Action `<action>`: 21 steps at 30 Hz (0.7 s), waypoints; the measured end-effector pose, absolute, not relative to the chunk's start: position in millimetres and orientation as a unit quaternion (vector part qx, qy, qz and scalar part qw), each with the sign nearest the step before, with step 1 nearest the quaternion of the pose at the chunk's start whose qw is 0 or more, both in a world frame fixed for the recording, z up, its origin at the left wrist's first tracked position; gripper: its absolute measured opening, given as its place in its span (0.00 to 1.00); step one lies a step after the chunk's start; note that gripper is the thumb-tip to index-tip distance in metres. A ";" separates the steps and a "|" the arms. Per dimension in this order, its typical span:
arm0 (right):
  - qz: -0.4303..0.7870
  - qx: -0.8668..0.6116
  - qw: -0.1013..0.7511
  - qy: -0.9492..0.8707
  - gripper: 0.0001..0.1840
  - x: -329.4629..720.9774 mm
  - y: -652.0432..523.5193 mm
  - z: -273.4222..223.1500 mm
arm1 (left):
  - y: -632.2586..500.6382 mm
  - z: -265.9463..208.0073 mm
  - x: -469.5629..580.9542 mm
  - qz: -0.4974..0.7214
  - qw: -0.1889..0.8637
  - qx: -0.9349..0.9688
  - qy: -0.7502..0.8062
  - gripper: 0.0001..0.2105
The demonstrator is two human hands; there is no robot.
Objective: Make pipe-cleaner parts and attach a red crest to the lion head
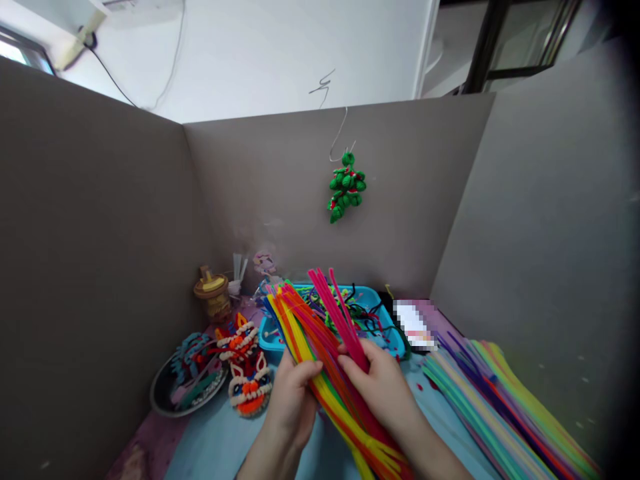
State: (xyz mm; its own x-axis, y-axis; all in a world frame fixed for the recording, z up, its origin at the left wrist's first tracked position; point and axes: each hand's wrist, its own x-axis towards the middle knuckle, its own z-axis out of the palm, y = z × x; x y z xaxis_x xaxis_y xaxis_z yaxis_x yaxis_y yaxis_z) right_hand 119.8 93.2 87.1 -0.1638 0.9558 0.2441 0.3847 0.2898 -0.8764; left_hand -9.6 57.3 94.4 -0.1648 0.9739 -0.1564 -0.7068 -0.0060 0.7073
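Observation:
My left hand (295, 397) is closed around a thick bundle of pipe cleaners (327, 393), mostly yellow, orange and red with some green and blue. The bundle slants from the tray down toward my body. My right hand (377, 377) is closed on several pink pipe cleaners (340, 313), pinched between thumb and fingers; their tips stand apart from the others. Lower down, the pink stems lie against the bundle. Behind both hands is a blue tray (273, 343) with loose pipe cleaner pieces, partly hidden by the bundle.
Left of my hands, fuzzy lion-head figures (250, 387) lie beside a metal bowl (163, 400) of supplies. More pipe cleaners (495, 407) are spread at the right, near a phone with a blurred screen (414, 325). A green ornament (347, 187) hangs on the grey partition (410, 173).

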 end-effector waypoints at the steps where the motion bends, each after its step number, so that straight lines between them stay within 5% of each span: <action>1: 0.333 -0.491 0.419 -0.688 0.09 119.6 92.5 87.7 | 57.4 94.4 -9.6 0.682 0.617 0.190 0.344 0.27; 9: 0.310 -0.479 0.388 -0.724 0.08 114.9 82.8 95.6 | 53.7 90.0 -1.8 0.684 0.594 0.270 0.327 0.25; 17: 0.593 -0.397 0.427 -0.555 0.08 126.6 88.0 100.3 | 57.7 91.7 -8.0 0.676 0.611 0.229 0.343 0.21; 21: 0.601 -0.394 0.434 -0.543 0.05 127.7 86.2 102.2 | 59.0 89.0 -9.6 0.673 0.618 0.226 0.338 0.20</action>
